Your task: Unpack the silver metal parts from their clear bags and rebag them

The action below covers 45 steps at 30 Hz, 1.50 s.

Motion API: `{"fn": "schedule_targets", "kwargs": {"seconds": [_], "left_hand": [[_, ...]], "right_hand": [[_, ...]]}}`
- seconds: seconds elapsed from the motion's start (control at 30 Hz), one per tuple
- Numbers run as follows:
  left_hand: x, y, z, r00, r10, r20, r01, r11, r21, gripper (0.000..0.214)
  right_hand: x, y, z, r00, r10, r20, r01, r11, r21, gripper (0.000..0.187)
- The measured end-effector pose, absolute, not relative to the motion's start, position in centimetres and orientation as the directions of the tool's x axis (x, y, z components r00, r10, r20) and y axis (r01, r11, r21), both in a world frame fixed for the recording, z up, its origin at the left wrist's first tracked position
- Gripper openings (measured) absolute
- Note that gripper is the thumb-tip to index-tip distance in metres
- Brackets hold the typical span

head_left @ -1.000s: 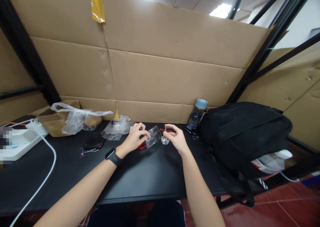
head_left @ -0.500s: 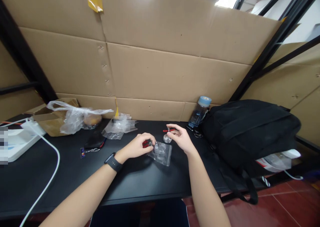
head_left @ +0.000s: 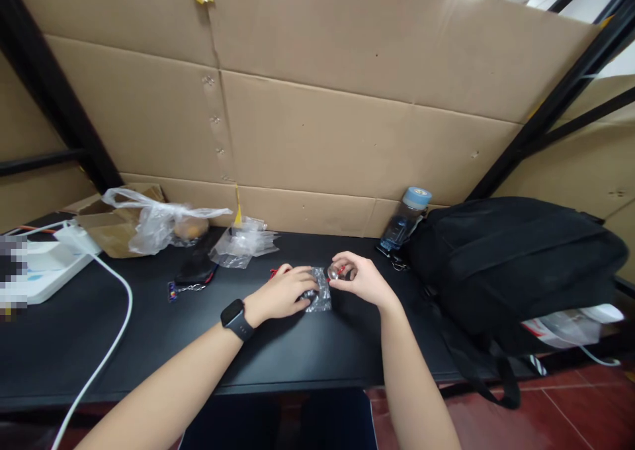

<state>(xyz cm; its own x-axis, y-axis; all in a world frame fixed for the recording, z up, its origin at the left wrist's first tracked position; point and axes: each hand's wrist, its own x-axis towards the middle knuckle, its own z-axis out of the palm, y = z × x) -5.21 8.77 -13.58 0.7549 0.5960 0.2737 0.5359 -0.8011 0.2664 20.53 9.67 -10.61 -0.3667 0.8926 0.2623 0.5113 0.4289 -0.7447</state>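
Observation:
My right hand [head_left: 361, 278] pinches a small, clear round trinket with a red cord [head_left: 334, 272] between thumb and fingertips, just above the table. Curled over a small clear plastic bag [head_left: 321, 298] is my left hand [head_left: 288, 292], its fingertips and thumb gripping the bag's left part. The bag is crinkled, and what lies under my fingers is mostly hidden. A bit of red cord [head_left: 274, 273] shows behind the left hand. A dark watch [head_left: 237, 319] is on my left wrist.
Clear plastic wrappers [head_left: 243, 243], a dark pouch with a keychain [head_left: 196, 269], a tied plastic bag [head_left: 153, 228] and a cardboard box [head_left: 106, 235] lie left. A blue-capped bottle [head_left: 403, 222] and black backpack [head_left: 510, 265] stand right. A white cable [head_left: 129, 304] crosses the left side.
My left hand has moved over the plastic bag and covers more of it. My right hand has taken the round trinket between its fingers. The view has shifted slightly.

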Motion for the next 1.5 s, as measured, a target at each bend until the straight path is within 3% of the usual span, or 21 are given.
{"fn": "schedule_targets", "kwargs": {"seconds": [0.13,0.27,0.7,1.0,1.27,1.5], "left_hand": [[-5.8,9.8,-14.4,0.676,0.68,0.286,0.625,-0.733,0.268,0.032],[-5.8,9.7,-14.6,0.653,0.702,0.285,0.648,-0.712,0.27,0.037],[-5.6,9.7,-15.3,0.638,0.716,0.284,0.659,-0.698,0.28,0.046],[-5.5,9.5,-14.9,0.648,0.709,0.278,0.656,-0.705,0.269,0.045],[-5.6,9.3,-14.6,0.648,0.71,0.275,0.656,-0.704,0.271,0.046],[-5.5,9.2,-14.7,0.651,0.707,0.276,0.662,-0.707,0.249,0.046]], "right_hand": [[19.6,9.0,-10.3,-0.516,0.849,0.112,0.621,0.461,-0.634,0.03],[18.5,8.7,-10.5,-0.546,0.837,0.034,0.677,0.465,-0.571,0.026],[17.3,9.0,-11.3,-0.616,0.786,0.052,0.664,0.554,-0.502,0.024],[16.9,9.3,-11.9,-0.542,0.834,0.104,0.725,0.527,-0.444,0.024],[17.9,8.9,-11.2,-0.605,0.795,-0.041,0.66,0.472,-0.585,0.02],[17.0,9.2,-11.7,-0.572,0.818,0.055,0.692,0.518,-0.503,0.021]]}}
